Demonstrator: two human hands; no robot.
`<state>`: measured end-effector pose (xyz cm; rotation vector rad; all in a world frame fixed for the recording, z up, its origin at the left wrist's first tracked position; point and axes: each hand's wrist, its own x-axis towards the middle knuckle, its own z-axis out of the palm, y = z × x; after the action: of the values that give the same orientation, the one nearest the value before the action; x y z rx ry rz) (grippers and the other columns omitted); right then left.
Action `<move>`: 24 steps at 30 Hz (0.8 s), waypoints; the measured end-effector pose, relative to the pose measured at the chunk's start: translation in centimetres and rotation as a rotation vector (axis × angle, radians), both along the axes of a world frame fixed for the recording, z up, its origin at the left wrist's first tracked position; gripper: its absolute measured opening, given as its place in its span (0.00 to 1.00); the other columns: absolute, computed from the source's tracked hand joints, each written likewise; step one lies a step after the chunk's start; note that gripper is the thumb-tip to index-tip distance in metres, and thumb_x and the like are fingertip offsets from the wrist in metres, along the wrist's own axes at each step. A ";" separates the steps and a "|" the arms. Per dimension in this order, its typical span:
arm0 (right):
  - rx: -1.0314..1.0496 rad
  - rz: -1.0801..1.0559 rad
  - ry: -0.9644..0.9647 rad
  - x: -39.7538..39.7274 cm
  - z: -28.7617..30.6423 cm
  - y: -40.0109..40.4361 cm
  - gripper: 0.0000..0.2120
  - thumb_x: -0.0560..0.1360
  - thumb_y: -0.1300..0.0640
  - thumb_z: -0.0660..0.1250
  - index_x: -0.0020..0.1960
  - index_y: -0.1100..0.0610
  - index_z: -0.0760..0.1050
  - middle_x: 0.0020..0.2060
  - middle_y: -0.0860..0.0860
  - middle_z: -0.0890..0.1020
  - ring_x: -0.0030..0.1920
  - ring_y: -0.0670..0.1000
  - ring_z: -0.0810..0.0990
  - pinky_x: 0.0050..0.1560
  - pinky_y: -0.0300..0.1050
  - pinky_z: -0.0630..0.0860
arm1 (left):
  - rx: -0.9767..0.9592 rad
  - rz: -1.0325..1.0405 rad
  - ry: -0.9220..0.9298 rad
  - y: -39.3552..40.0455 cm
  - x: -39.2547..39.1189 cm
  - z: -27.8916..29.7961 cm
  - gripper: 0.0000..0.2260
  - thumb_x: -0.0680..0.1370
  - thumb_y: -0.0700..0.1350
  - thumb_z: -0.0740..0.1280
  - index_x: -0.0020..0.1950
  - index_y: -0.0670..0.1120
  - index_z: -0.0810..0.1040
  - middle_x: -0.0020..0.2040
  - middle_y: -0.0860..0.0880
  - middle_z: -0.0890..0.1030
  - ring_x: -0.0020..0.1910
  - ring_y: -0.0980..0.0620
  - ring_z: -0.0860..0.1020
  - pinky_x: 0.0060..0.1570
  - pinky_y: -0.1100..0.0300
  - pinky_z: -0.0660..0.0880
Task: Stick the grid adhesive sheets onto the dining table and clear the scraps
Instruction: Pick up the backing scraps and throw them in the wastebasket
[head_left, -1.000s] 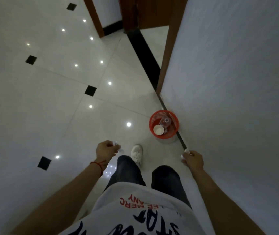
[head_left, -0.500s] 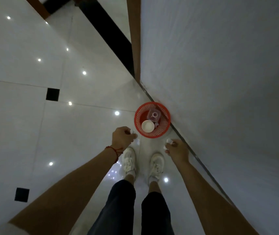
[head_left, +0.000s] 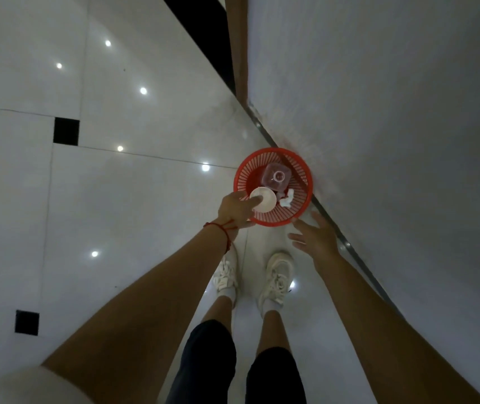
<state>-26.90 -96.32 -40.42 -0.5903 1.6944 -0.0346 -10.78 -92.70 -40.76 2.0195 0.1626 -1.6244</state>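
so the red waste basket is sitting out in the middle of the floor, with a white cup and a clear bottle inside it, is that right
Not quite. The head view shows the red waste basket set against the foot of the wall, not out in the middle of the floor. The rest holds: a white cup and a clear bottle lie inside it.

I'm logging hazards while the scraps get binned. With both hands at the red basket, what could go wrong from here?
1. The left hand hangs over the basket edge, not its middle; anything it drops might land on the floor.
2. The basket is an open mesh, so small scraps may slip through.
3. The right hand is spread open just outside the rim; a nudge could shift the light basket against the wall.
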 end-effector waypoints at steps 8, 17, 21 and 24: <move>0.042 0.108 0.110 -2.5 4.8 0.8 0.21 0.74 0.62 0.66 0.66 0.60 0.70 0.52 0.58 0.78 0.44 0.56 0.80 0.49 0.49 0.77 | -0.007 -0.640 -0.381 6.2 1.2 5.3 0.19 0.77 0.50 0.63 0.65 0.42 0.72 0.64 0.43 0.76 0.61 0.46 0.75 0.59 0.58 0.68; -0.103 0.565 0.112 -3.9 14.7 2.2 0.16 0.75 0.61 0.64 0.62 0.63 0.72 0.50 0.58 0.78 0.43 0.56 0.78 0.46 0.49 0.73 | 0.080 -0.300 -0.367 16.1 1.6 15.6 0.14 0.78 0.47 0.64 0.58 0.40 0.78 0.58 0.41 0.80 0.58 0.43 0.77 0.57 0.57 0.70; -0.142 0.651 0.093 -3.7 19.0 3.1 0.16 0.76 0.59 0.63 0.62 0.62 0.72 0.47 0.57 0.77 0.44 0.56 0.78 0.52 0.52 0.75 | 0.072 0.023 -0.317 21.0 0.2 19.7 0.12 0.77 0.44 0.64 0.55 0.37 0.78 0.55 0.38 0.81 0.54 0.41 0.78 0.57 0.48 0.74; -0.159 0.690 0.070 -3.2 22.0 4.1 0.13 0.76 0.60 0.63 0.59 0.61 0.73 0.44 0.56 0.78 0.41 0.55 0.78 0.45 0.49 0.76 | 0.090 0.176 -0.304 25.2 -1.4 22.4 0.11 0.77 0.43 0.63 0.54 0.37 0.78 0.52 0.39 0.81 0.50 0.43 0.77 0.55 0.50 0.75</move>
<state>-30.13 -92.24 -18.38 -1.2797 1.4831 0.3512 -12.16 -67.46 -18.32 2.2231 0.2959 -1.2074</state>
